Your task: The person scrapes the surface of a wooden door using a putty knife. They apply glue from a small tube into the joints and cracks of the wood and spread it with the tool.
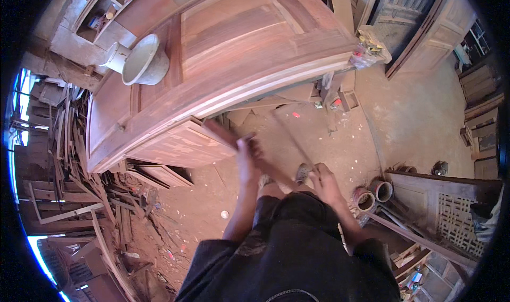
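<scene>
In front of my body, my left hand (248,158) is wrapped round a reddish-brown wooden strip (278,175). The strip slants from the edge of the panelled door down toward my lap. My right hand (325,182) is closed on one end of a long thin dark strip (293,140), which points up and away to the left. Motion blurs this thin piece, and its exact kind cannot be made out. A large panelled wooden door (228,41) lies raised ahead of both hands. Under its near edge leans a smaller wooden panel (183,145).
On the door stand a pale bucket (146,63) and a white container (115,56). Scrap wood (69,137) is heaped at the left. Two round pots (364,199) sit right of my feet, beside a carved wooden panel (451,211). A plastic bag (370,48) hangs by the door's right corner.
</scene>
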